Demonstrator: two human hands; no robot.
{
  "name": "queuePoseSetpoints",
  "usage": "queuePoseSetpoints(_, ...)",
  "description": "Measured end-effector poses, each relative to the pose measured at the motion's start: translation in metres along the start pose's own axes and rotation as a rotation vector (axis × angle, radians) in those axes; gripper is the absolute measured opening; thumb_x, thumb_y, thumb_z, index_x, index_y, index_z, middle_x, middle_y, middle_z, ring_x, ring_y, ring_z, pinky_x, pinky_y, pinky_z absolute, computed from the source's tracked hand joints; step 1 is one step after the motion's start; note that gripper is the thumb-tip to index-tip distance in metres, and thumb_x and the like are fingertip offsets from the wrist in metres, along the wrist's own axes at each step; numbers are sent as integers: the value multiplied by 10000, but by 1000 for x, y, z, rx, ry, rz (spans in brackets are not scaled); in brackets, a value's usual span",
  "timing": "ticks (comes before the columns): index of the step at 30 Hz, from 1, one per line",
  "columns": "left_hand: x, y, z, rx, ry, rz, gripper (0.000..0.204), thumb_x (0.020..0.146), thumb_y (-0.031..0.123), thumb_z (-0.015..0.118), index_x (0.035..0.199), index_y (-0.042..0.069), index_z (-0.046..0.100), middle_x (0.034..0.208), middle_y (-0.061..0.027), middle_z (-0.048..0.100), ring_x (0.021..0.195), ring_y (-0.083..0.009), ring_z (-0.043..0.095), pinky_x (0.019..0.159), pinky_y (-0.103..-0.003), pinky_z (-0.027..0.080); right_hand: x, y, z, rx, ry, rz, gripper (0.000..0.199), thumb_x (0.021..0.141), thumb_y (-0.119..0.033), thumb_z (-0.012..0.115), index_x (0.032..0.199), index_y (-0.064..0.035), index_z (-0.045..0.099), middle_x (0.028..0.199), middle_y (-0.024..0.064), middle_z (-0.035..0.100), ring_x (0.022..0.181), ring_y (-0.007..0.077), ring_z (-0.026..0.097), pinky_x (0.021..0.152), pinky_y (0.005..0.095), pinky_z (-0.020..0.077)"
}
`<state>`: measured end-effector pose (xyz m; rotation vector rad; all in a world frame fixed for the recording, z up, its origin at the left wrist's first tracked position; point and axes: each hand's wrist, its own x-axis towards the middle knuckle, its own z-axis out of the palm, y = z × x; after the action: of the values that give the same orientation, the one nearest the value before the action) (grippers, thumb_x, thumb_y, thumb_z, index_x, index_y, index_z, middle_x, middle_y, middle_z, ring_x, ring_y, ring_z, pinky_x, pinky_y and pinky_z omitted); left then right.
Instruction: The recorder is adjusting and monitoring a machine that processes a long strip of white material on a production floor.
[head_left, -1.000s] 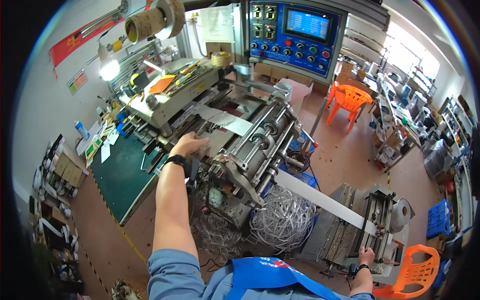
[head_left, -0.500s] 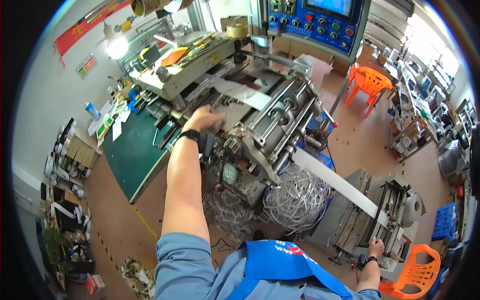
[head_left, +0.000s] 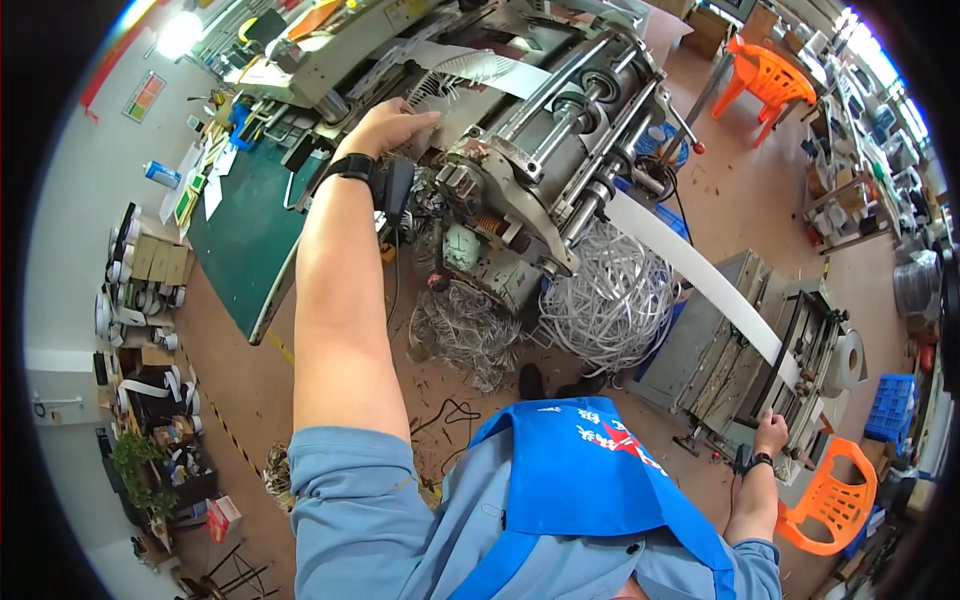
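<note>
Two hands [head_left: 393, 127] [head_left: 770, 432], two machines [head_left: 512, 190] [head_left: 722, 350], one long white strip [head_left: 702, 265] between the machines
Also in view: two orange chairs [head_left: 768, 80] [head_left: 830, 500], two black wristbands [head_left: 353, 168] [head_left: 762, 459], two dark shoes [head_left: 532, 380] [head_left: 582, 387], two tangled scrap heaps [head_left: 610, 300] [head_left: 470, 335], one blue apron [head_left: 580, 480], one glowing bulb [head_left: 180, 36], one green-topped desk [head_left: 235, 240], one leafy plant [head_left: 143, 465] and one white roll [head_left: 843, 362] on the smaller machine

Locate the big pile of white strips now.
In the head view, the strip pile lies right of centre, beside the large machine, between the grey scrap heap and the smaller machine at the right hand.
</note>
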<state>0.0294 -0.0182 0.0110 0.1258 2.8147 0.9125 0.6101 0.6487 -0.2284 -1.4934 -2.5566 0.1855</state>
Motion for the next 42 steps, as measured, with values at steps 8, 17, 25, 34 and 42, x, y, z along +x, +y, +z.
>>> queuePoseSetpoints(8, -1, 0, 7, -83, 10, -25, 449, 809, 435, 740, 982, 30, 650, 871, -29, 644, 768, -109, 569, 688, -264, 457, 4, 7, 1, -41, -13, 6, 407, 887, -430, 591, 793, -40, 658, 789, 183, 667, 773, 372, 642, 704, 464, 491)
queuePoseSetpoints(17, 2, 3, 8, -193, -52, -96, 423, 851, 446, 704, 966, 42, 652, 855, -12, 637, 773, -97, 556, 720, -248, 446, 1, 1, -1, -4, -12, 36, 389, 889, -410, 588, 772, -43, 647, 744, 175, 656, 721, 363, 636, 675, 458, 488)
queuePoseSetpoints(25, 8, 0, 11, -169, 43, -86, 460, 807, 439, 751, 949, 22, 620, 806, -30, 623, 706, -113, 569, 643, -267, 463, -1, -1, -6, 110, -18, 15, 340, 889, -347, 610, 742, -40, 620, 700, 163, 634, 653, 342, 615, 625, 432, 480)
queuePoseSetpoints(34, 2, 16, 6, -47, 161, -106, 636, 760, 553, 747, 1044, 7, 586, 874, -102, 650, 889, -233, 640, 782, -328, 503, -2, 4, -4, 213, 25, -59, 310, 893, -292, 615, 740, -23, 606, 689, 170, 614, 633, 343, 597, 603, 434, 466)
queuePoseSetpoints(42, 47, 60, -11, 355, 322, 265, 534, 800, 448, 748, 1031, -11, 604, 839, -97, 650, 782, -178, 637, 683, -325, 514, 0, 11, 2, 205, 16, -24, 308, 897, -286, 604, 738, -22, 593, 698, 175, 609, 646, 351, 594, 610, 443, 463)
